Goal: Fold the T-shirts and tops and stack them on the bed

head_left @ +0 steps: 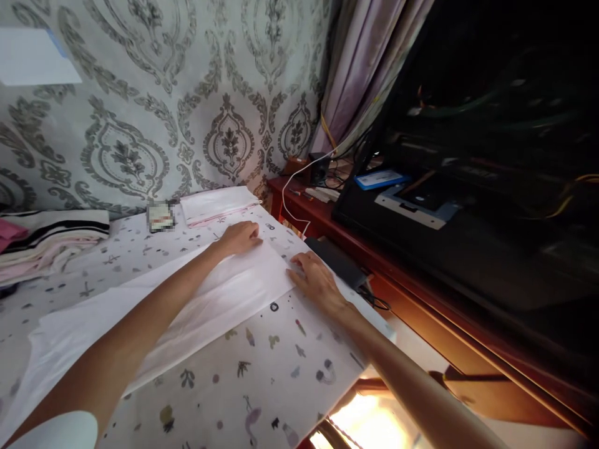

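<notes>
A long piece of white cloth [243, 274], perhaps a folded garment, lies stretched over a patterned bed sheet [224, 386]. My left hand [241, 237] rests at its far right corner, with the fingers curled down onto the fabric. The fingertips are partly hidden, and they seem closed on the cloth's edge. At the cloth's right end is my right hand [316, 284], its fingers bent but apart, the tips touching or just beside the edge. Beyond my left hand lies a neatly folded white cloth [219, 204] with a pinkish edge.
Striped folded textiles [60, 234] lie at the left, and a small blurred packet [160, 216] is near the wall. To the right stand a reddish wooden cabinet [304, 202] and a large dark screen [491, 156]. A white cable [285, 193] hangs down beside a black box [337, 259].
</notes>
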A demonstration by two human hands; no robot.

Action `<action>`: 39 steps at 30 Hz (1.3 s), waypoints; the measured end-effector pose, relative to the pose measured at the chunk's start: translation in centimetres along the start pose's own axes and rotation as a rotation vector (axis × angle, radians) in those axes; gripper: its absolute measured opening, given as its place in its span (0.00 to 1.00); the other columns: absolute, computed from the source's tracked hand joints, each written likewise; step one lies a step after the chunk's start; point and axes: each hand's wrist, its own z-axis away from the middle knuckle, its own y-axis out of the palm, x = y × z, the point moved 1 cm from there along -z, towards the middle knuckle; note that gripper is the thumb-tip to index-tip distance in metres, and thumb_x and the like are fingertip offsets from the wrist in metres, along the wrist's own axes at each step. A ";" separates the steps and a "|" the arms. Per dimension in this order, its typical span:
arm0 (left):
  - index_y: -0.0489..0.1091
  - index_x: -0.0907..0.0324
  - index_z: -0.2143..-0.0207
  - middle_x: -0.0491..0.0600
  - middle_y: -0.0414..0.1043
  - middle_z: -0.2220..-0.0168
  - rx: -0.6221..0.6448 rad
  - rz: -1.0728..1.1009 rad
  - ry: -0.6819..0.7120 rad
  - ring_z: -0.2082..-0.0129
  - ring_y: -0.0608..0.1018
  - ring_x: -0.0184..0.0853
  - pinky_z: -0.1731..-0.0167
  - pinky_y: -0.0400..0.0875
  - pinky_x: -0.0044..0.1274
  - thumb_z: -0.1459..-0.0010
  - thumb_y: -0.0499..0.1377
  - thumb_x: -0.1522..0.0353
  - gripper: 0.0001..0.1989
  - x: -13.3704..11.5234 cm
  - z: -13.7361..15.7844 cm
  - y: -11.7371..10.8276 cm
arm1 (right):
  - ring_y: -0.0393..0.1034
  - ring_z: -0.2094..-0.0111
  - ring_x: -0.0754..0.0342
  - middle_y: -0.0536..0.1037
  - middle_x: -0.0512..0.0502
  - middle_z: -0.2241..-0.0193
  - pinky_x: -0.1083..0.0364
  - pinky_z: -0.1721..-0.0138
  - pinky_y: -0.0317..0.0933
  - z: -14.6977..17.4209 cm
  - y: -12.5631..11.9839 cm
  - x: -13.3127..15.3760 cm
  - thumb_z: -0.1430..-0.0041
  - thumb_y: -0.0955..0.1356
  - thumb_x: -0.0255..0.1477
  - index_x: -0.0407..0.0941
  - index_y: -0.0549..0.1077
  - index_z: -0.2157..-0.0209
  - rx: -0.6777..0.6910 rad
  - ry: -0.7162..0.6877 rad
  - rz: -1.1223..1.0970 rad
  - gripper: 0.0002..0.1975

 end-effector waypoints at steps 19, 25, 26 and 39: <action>0.72 0.59 0.60 0.49 0.77 0.61 0.027 0.346 0.026 0.62 0.76 0.35 0.60 0.69 0.25 0.42 0.53 0.67 0.11 -0.5 2.1 -1.3 | 0.68 0.55 0.47 0.73 0.40 0.59 0.51 0.54 0.61 -7.7 1.6 2.5 0.39 0.66 0.25 0.42 0.72 0.51 0.072 -0.087 0.016 0.14; 0.66 0.56 0.72 0.44 0.71 0.73 0.120 0.078 -0.147 0.72 0.72 0.33 0.72 0.60 0.23 0.43 0.55 0.61 0.09 1.6 9.8 -5.8 | 0.69 0.58 0.47 0.73 0.41 0.58 0.52 0.60 0.61 -9.4 2.5 2.5 0.41 0.65 0.22 0.45 0.76 0.57 0.032 -0.236 0.057 0.12; 0.65 0.56 0.72 0.44 0.71 0.72 0.161 -0.016 -0.179 0.72 0.71 0.34 0.73 0.58 0.24 0.43 0.55 0.62 0.09 1.6 11.4 -6.1 | 0.69 0.59 0.48 0.74 0.41 0.59 0.53 0.61 0.61 -9.5 2.6 2.4 0.41 0.64 0.22 0.46 0.77 0.59 0.027 -0.254 0.063 0.12; 0.65 0.54 0.71 0.45 0.72 0.72 0.279 -0.181 -0.278 0.72 0.72 0.37 0.74 0.55 0.25 0.45 0.53 0.69 0.03 0.8 17.0 -7.8 | 0.71 0.57 0.48 0.77 0.43 0.58 0.53 0.61 0.62 -10.0 3.0 1.9 0.41 0.63 0.19 0.47 0.78 0.63 -0.029 -0.254 0.103 0.14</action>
